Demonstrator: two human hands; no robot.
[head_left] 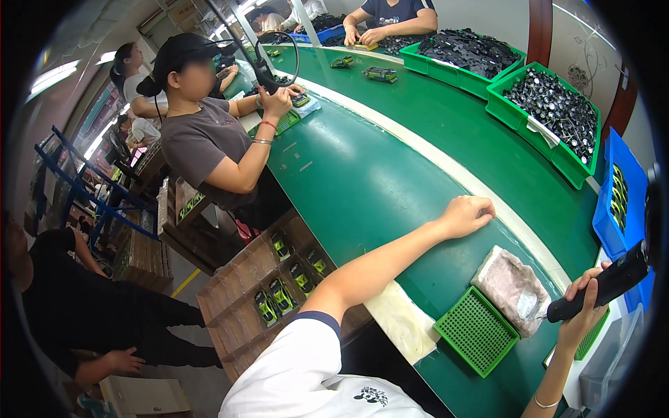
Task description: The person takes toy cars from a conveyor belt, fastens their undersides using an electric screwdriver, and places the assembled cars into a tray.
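Observation:
My left hand point(471, 216) is stretched forward over the green bench, beside the pale strip along the conveyor. Its fingers are curled, and whatever they hold, if anything, is hidden. At the right, my right hand point(584, 306) grips a black electric screwdriver point(606, 280), its bit pointing left toward a shallow tray point(503, 279) wrapped in whitish material. Next to that tray lies a green perforated basket point(477, 331). A cream cloth point(400, 322) covers the bench edge below my left forearm.
Green bins of black parts point(465, 53) and round metallic parts point(554, 104) stand beyond the conveyor point(425, 118). A blue bin point(603, 209) holds yellow-green pieces. Toy cars sit in a brown compartment tray point(233, 327) at left. Co-workers point(209, 139) work along the bench.

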